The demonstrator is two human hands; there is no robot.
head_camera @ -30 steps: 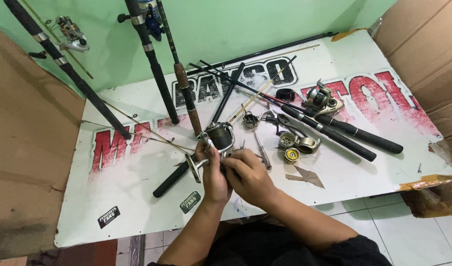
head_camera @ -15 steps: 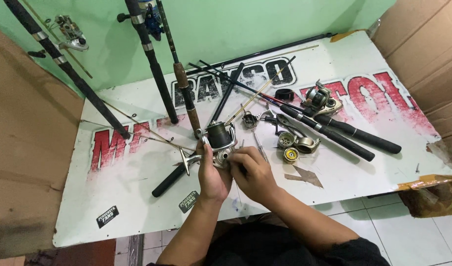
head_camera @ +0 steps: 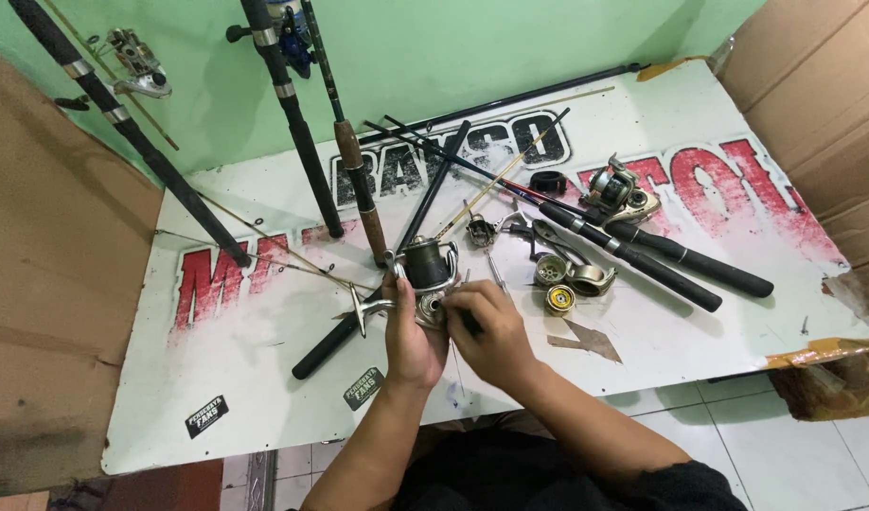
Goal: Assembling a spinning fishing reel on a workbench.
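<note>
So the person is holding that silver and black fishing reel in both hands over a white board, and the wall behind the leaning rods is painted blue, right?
Not quite. The wall behind the leaning black fishing rods is light green, not blue, as the head view shows. The rest stands: the left hand and right hand both hold the silver and black fishing reel over the white board with red and black lettering.

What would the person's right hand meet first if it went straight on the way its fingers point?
Probably the spinning reel gripped in the left hand: the right hand points up-left at its body, apparently already touching it.
</note>
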